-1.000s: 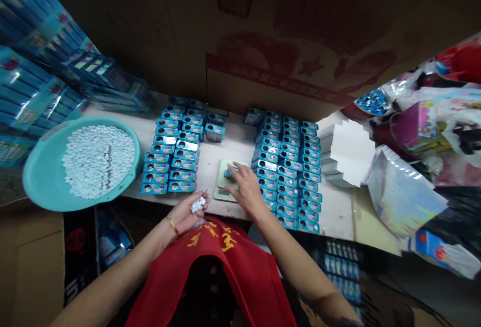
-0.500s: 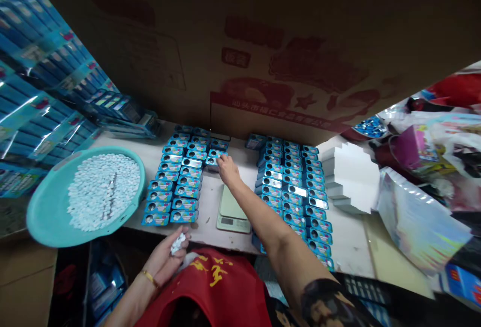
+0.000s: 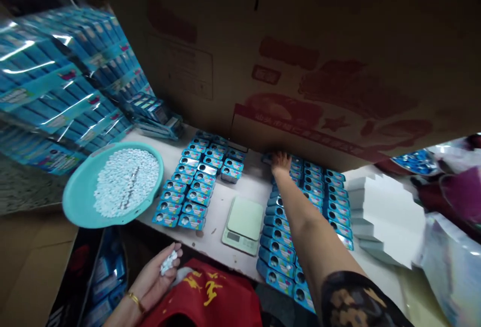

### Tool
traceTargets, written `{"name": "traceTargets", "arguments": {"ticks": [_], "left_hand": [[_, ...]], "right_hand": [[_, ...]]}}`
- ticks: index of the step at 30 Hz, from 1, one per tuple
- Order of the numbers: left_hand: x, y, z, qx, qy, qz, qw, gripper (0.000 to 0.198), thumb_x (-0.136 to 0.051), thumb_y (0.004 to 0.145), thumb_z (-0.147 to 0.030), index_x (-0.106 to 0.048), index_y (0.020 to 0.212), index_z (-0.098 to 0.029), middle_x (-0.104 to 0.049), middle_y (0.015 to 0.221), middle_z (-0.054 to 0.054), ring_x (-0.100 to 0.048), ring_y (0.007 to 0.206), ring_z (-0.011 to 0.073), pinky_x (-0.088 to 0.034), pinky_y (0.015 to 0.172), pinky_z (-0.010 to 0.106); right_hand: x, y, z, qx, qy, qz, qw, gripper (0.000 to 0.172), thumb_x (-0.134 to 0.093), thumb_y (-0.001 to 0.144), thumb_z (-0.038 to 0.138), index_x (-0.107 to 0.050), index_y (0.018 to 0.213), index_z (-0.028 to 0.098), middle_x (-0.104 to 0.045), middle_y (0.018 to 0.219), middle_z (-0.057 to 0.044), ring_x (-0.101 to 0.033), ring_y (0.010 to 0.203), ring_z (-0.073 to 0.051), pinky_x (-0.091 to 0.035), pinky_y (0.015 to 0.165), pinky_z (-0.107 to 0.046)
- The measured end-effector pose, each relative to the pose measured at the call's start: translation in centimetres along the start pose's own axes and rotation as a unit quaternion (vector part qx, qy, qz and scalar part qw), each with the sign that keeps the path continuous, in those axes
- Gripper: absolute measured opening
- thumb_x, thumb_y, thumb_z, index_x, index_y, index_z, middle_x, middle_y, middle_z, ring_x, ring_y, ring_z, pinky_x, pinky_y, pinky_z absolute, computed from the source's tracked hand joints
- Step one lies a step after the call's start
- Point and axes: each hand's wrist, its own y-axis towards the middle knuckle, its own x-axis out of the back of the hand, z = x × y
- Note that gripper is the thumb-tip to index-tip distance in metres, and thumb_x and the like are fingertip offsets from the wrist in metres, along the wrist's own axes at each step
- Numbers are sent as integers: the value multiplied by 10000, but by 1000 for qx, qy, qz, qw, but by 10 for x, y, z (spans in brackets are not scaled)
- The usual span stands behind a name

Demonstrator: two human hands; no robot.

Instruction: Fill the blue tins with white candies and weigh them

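Note:
My left hand (image 3: pixel 164 267) is cupped palm up over my lap, its fingers curled around a small heap of white tablets (image 3: pixel 169 262). My right hand (image 3: pixel 281 159) reaches to the far end of the right-hand group of small blue boxes (image 3: pixel 279 264), touching or just above the back ones. Its fingertips are blurred and partly hidden, so a grip on a box cannot be made out. Left of the scale stand more blue boxes (image 3: pixel 194 210) with round dark windows. One blue box (image 3: pixel 231 170) sits at the front of their short third column. Between the groups lies a pale green digital scale (image 3: pixel 245 220).
A turquoise basin (image 3: pixel 77 197) of white tablets stands at the left table edge. Wrapped stacks of blue packs (image 3: pixel 67 91) rise behind it. A large cardboard carton (image 3: pixel 225 56) walls off the back. White folded card (image 3: pixel 391 217) and a shiny bag (image 3: pixel 451 262) lie right.
My right hand has left the box in the left group's short column and moved right to the back of the right group. My left hand still holds the tablets. The view has shifted.

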Motion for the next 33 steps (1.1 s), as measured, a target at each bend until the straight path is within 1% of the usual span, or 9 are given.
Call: {"name": "traceTargets", "arguments": {"ticks": [4,9,13,17,20,22,25,29,33], "left_hand": [[-3,2,1,-22,20,47,998,58,-517,764,-105,-564,791,-87,-540,667,27,-469,465,28,-322,324,100],[-20,7,-4,9,53,86,995,100,-484,783,-103,-575,817,-79,-594,692,68,-555,522,72,-446,422,141],[-38,10,-1,21,81,120,989,115,-490,773,-84,-585,836,-66,-637,787,116,-617,641,125,-517,559,200],[-49,10,7,24,110,148,982,146,-511,755,-72,-598,872,-66,-649,860,134,-628,780,169,-528,672,249],[-51,10,14,26,133,167,977,187,-527,739,-60,-604,909,-70,-650,902,141,-617,849,188,-511,747,283],[-50,9,19,24,143,175,974,217,-535,725,-46,-608,928,-72,-652,914,137,-610,875,195,-499,775,296],[-45,6,26,25,163,203,965,239,-531,716,-37,-617,933,-85,-653,930,114,-614,834,176,-502,733,279],[-34,4,30,54,201,221,953,241,-567,685,-40,-630,908,-108,-662,895,79,-613,792,147,-479,732,249],[-25,4,30,71,214,220,949,267,-601,656,-47,-630,910,-129,-665,865,57,-609,804,148,-458,745,245]], "right_hand": [[16,-39,7,42,-13,8,999,346,-330,821,134,-517,1112,121,-504,1063,-157,-432,966,-253,-334,767,-353],[45,-135,14,183,0,5,983,475,-408,815,236,-346,1273,130,-481,1096,-127,-422,944,-237,-367,763,-320],[43,-197,36,243,38,39,969,432,-420,821,227,-390,1243,139,-514,1045,-110,-444,904,-217,-383,768,-309],[30,-222,52,227,78,60,969,413,-474,813,241,-423,1216,161,-535,1036,-100,-461,911,-212,-397,770,-322],[37,-242,65,217,138,40,966,394,-511,801,267,-461,1180,173,-522,1096,-105,-441,978,-225,-378,829,-357],[49,-261,79,242,206,32,948,362,-485,819,284,-469,1164,178,-520,1101,-101,-441,981,-211,-382,831,-346],[66,-284,105,309,282,52,907,350,-444,842,282,-437,1174,173,-528,1064,-92,-449,953,-180,-387,830,-316],[62,-292,125,342,274,105,892,256,-455,836,246,-481,1075,159,-550,931,-69,-461,865,-172,-404,754,-287],[47,-289,128,371,255,115,885,158,-445,837,239,-518,950,155,-538,856,-47,-464,811,-167,-405,681,-260]]}}
